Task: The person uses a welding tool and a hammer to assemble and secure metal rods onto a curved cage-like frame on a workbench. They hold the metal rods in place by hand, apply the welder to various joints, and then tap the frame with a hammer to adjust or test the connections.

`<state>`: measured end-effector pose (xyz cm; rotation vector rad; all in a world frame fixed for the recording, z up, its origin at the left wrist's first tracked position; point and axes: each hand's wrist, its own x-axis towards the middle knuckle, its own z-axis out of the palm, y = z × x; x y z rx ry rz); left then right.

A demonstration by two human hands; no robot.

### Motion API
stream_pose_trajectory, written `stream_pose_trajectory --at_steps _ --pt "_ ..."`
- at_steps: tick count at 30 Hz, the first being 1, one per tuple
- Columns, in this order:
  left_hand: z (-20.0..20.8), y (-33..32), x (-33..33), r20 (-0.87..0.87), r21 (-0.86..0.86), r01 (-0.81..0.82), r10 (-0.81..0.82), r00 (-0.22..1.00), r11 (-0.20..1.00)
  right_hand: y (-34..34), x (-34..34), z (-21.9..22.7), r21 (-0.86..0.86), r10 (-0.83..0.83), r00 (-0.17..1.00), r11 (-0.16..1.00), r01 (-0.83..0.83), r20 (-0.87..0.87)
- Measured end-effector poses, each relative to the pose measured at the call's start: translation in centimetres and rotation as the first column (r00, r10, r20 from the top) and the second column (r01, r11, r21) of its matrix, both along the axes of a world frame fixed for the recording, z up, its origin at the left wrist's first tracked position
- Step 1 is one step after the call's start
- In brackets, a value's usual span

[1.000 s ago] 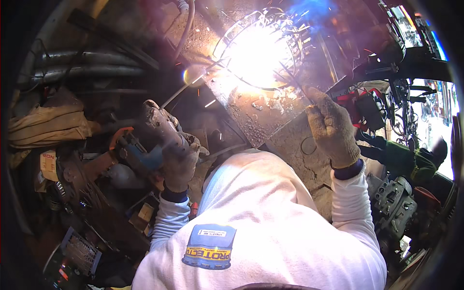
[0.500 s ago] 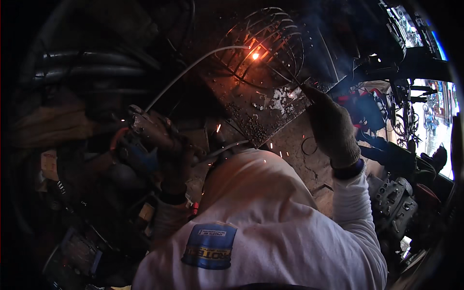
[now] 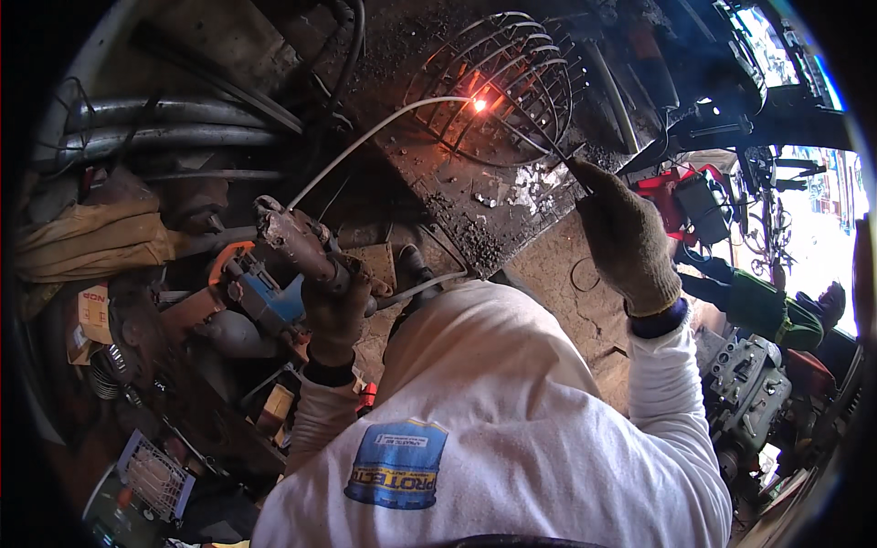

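Observation:
My left hand (image 3: pixel 334 315), in a dark glove, is closed round the handle of a welding electrode holder (image 3: pixel 306 247). A long, bent, pale welding electrode (image 3: pixel 356 135) runs from its jaw up to a bright orange glow on a round cage of curved metal bars (image 3: pixel 550 63). The cage rests on a dark, grimy metal tabletop (image 3: pixel 416 164). My right hand (image 3: pixel 628 239), in a knitted work glove, is closed on a thin dark metal rod (image 3: pixel 539 129) at the table's right edge. The rod's far end reaches toward the glow; its exact contact there is unclear.
Metal pipes (image 3: pixel 174 111) and a tan cloth (image 3: pixel 100 236) lie at left. Nearer are a blue-and-orange tool (image 3: pixel 265 288) and a small cardboard box (image 3: pixel 93 313). A red-and-black machine (image 3: pixel 699 205) and a grey metal machine part (image 3: pixel 749 384) stand at right. Black grit covers the tabletop's near corner.
The picture has brightened and the flying sparks and smoke have mostly gone. The glow is smaller. The electrode holder has shifted slightly right; my right hand has hardly moved.

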<state>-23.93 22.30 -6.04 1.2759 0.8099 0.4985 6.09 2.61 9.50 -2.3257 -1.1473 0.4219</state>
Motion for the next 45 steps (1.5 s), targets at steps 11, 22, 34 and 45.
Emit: stream_pose_trajectory --at_steps 11,22,34,45 --pt "-0.2 -0.4 0.3 0.071 0.021 -0.04 0.039 0.997 0.999 0.2 -0.1 -0.4 0.098 0.027 0.997 0.995 -0.034 0.071" --pt "-1.0 -0.2 0.2 0.051 0.013 -0.056 0.055 0.997 0.998 0.1 0.0 -0.8 0.115 0.037 0.997 0.992 -0.044 0.063" --pt "0.5 0.2 0.6 0.07 0.012 -0.082 0.081 0.994 0.997 0.1 -0.7 1.7 -0.049 0.0 0.988 0.999 0.008 0.155" --pt "2.9 0.9 0.3 0.059 0.091 -0.114 0.109 0.992 0.989 -8.3 -2.7 3.5 0.096 -0.04 0.998 0.995 0.035 0.048"
